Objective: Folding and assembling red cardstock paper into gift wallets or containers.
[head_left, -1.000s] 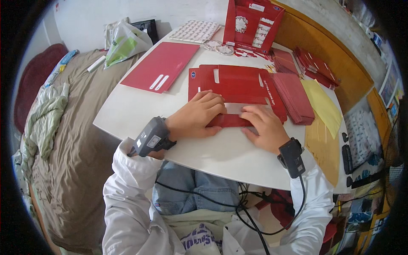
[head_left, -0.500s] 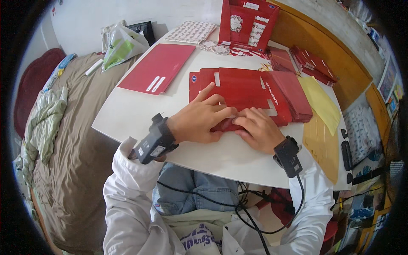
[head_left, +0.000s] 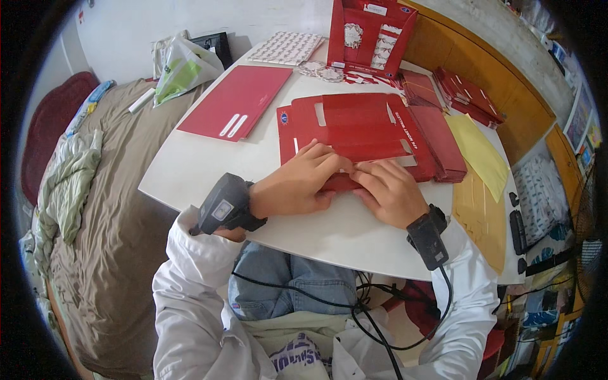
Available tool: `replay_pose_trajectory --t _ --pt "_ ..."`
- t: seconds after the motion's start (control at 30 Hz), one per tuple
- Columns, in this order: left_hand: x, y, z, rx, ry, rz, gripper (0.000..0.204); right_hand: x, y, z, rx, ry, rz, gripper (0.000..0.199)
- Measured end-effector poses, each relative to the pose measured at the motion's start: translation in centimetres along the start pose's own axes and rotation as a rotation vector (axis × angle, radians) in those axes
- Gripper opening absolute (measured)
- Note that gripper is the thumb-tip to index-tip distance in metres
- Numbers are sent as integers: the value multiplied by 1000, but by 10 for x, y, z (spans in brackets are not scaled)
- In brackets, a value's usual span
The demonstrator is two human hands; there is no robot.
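A red cardboard packaging sleeve [head_left: 354, 130] with cut-out windows lies on the white table in front of me. My left hand [head_left: 299, 183] and my right hand [head_left: 389, 192] meet at its near edge, thumbs below and fingers above, closed on the folded cardboard there. My fingers partly hide that edge. Just right of the sleeve, partly under it, is a stack of dark red cards [head_left: 443, 142]. Flat red cardboard sheets [head_left: 247, 88] with two white slots rest farther left.
At the back stands an upright red box [head_left: 368, 49] with pale ornaments, near a patterned white sheet [head_left: 288, 48]. Red packs [head_left: 470, 98] are stacked behind right. Yellow paper [head_left: 478, 152] and a tan envelope [head_left: 480, 215] lie along the right side. Black cables [head_left: 323, 303] hang over my lap.
The sleeve's far flap has tipped back and its left side shows more. My left index finger, raised before, has come down onto the cardboard. Both hands stay at the near edge.
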State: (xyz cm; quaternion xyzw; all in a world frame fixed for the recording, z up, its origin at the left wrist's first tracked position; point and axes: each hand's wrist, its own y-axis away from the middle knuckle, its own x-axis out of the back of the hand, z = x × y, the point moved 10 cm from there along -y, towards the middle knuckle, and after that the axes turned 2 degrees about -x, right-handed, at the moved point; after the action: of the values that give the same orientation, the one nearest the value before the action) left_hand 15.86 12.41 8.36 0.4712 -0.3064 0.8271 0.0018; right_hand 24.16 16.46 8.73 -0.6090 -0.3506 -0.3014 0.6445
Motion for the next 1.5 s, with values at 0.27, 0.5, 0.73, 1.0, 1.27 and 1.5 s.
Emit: replay_pose_trajectory --t 0.27,0.5,0.73,1.0,1.27,1.5 --pt "7 10 7 -96 -165 211 29 4 3 5 -19 46 107 24" --pt "0 10 24 -140 -468 202 23 -1 6 12 -121 1 91 13" --pt "0 11 30 -149 -503 219 25 0 5 10 -109 0 100 14" --pt "16 21 29 -123 -642 238 21 22 4 11 -70 262 142 28" --pt "25 25 29 -143 -667 273 22 18 0 6 -49 266 138 15" --pt "8 13 26 -102 -806 195 22 17 -1 2 -10 274 127 9"
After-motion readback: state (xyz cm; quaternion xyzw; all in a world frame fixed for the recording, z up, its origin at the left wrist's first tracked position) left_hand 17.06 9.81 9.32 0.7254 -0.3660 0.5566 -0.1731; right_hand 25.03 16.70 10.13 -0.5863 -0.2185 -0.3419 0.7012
